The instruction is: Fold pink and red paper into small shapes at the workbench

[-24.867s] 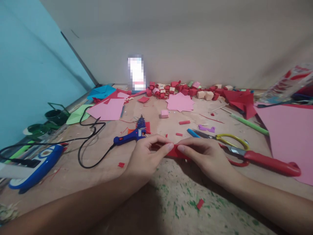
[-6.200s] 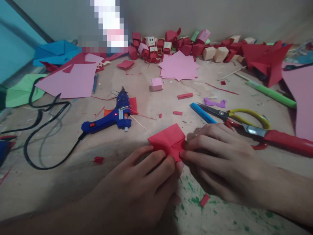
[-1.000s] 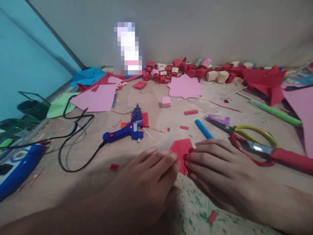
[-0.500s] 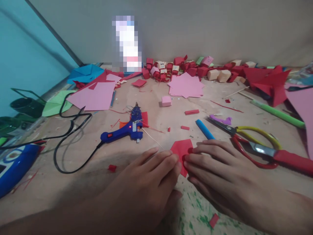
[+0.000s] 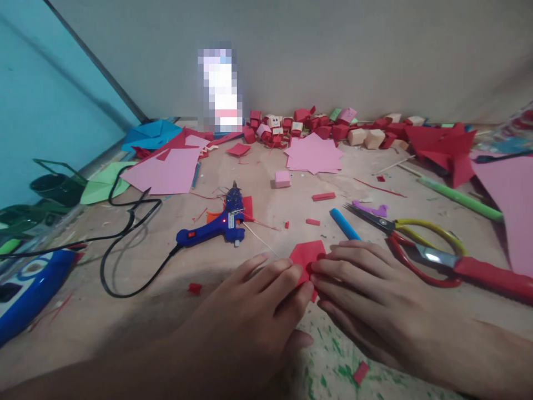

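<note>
A small piece of red folded paper [image 5: 307,254] lies on the table between my hands, its upper part showing. From the left, my left hand [image 5: 262,300] presses its bent fingertips on the paper's edge. My right hand [image 5: 370,294] holds the opposite edge under its fingertips, the fingers close together. Both thumbs are partly under the hands, and the lower part of the paper is mostly covered. Just beyond my right fingers lies a blue stick [image 5: 345,223]. Scissors [image 5: 385,223] with yellow and red handles rest to the right.
A blue glue gun [image 5: 212,226] with a lit red light and black cord lies left of centre. Pink star-shaped paper [image 5: 313,154] and a pink paper cube [image 5: 282,179] lie farther back. Several small paper cubes [image 5: 339,132] line the wall beside a blurred bright screen [image 5: 222,89]. A red-handled cutter [image 5: 491,275] lies right.
The camera view has shifted slightly, so the scene sits lower. My left index finger has moved a little over the red paper's lower part, covering more of it. Both hands stay on it.
</note>
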`<state>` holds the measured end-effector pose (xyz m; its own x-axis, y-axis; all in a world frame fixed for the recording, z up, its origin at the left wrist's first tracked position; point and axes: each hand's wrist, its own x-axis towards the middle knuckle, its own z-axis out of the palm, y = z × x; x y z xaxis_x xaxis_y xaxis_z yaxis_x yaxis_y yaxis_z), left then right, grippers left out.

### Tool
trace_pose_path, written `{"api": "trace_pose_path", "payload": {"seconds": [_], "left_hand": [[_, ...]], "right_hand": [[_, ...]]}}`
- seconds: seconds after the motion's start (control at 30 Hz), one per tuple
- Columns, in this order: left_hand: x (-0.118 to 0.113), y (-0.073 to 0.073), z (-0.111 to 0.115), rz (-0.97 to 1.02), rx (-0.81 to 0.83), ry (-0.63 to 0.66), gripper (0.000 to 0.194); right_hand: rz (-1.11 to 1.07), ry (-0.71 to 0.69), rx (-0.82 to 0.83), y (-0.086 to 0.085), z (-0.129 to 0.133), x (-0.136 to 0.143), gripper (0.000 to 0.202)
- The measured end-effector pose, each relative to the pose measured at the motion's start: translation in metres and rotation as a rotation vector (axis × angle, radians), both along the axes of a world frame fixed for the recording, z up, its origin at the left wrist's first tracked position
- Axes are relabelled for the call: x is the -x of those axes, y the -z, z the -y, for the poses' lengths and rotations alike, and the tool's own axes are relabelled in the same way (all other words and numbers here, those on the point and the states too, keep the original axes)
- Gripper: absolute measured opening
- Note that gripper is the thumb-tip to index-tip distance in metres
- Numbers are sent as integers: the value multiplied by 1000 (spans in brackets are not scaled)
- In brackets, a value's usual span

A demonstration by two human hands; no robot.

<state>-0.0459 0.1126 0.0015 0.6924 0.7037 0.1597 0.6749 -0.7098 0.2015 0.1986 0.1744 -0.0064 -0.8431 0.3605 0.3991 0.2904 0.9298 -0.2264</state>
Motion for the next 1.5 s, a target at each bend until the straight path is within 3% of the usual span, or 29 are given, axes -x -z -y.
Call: {"api": "trace_pose_path", "payload": {"seconds": [0.5,0.77,0.97,1.27,1.5], "left_hand": [[0,2,1,-2,7,-9,34],[1,0,1,-2,6,5,32],[1,3,1,-24,-6,-4,39],[1,3,2,0,-23,-2,39],[-1,0,0,-10,-5,-6,36]], "right_hand": [[15,9,135,-5,2,-1,15],[-37,190,68,-1,-2,0,19],[-6,33,67,-2,2,1,12],[99,-175,123,-4,5,-2,28],[13,-69,156,-8,7,3,18]]}}
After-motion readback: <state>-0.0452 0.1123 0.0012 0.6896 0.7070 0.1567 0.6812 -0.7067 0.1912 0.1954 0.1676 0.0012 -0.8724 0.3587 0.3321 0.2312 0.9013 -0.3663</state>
